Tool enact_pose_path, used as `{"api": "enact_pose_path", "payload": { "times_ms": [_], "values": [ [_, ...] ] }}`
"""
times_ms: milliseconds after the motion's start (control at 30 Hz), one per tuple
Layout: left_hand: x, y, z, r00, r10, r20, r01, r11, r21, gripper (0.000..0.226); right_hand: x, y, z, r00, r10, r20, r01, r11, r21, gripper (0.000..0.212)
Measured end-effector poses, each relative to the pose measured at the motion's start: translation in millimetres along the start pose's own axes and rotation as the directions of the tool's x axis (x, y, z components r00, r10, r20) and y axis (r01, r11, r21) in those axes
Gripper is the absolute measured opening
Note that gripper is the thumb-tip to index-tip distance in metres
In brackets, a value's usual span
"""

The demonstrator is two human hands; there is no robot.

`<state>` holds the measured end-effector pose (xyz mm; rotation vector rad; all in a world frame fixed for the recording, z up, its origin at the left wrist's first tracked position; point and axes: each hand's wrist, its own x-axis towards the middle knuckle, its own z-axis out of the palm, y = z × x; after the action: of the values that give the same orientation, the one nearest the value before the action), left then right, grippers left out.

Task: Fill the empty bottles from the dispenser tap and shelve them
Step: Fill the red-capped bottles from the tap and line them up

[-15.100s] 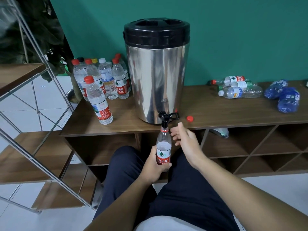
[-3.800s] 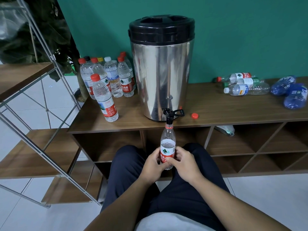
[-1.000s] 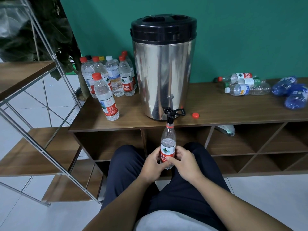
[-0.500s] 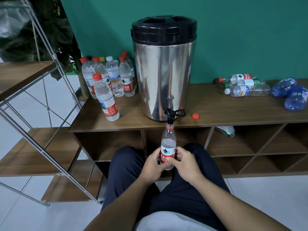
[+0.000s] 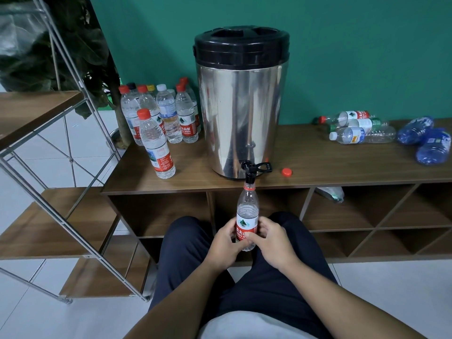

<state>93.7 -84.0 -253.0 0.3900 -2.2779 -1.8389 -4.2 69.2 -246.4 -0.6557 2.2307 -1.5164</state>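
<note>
1. Two hands grip one bottle (image 5: 247, 216) at the lower centre of the frame: the left hand (image 5: 226, 243) wraps its fingers round the left side of the red label, and the right hand (image 5: 271, 243) curls round the right side, its thumb lying across the front of the bottle's lower part.
2. The bottle stands upright, uncapped, its mouth right under the black tap (image 5: 250, 171) of the dispenser (image 5: 241, 104); water shows inside the bottle, with its level near the top edge of the label.
3. The dispenser, a steel drum with a black lid, stands at the centre of the frame on a wooden cabinet (image 5: 330, 165), near its front edge.
4. A loose red cap (image 5: 286, 172) lies on the cabinet top just right of the tap.
5. A cluster of capped upright bottles (image 5: 166, 113) stands left of the dispenser; one red-capped bottle (image 5: 156, 144) stands apart, in front of that cluster.
6. At the right of the frame, clear bottles (image 5: 354, 127) lie on their sides near the wall, and beside them, further right, lie two blue bottles (image 5: 425, 139).
7. Another bottle (image 5: 330, 193) lies in an open compartment under the cabinet top, right of centre.
8. A metal-framed rack with wooden shelves (image 5: 39, 111) fills the left of the frame, with dark plant leaves (image 5: 73, 45) behind it in the upper left.
</note>
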Motion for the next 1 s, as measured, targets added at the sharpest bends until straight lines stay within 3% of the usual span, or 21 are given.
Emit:
{"api": "enact_pose_path", "payload": {
  "times_ms": [567,1000],
  "values": [
    [0.9,-0.2,-0.4,1.000,-0.011,0.002,0.011,1.000,0.012,0.062,0.6,-0.5,1.0,1.000,0.007,0.006,-0.007,1.000,-0.006,0.051],
    [8.1,-5.1,4.1,1.000,-0.027,-0.013,0.026,0.999,-0.032,0.065,2.1,-5.5,0.0,0.999,0.033,-0.027,-0.032,0.999,0.037,0.040]
  ]
}}
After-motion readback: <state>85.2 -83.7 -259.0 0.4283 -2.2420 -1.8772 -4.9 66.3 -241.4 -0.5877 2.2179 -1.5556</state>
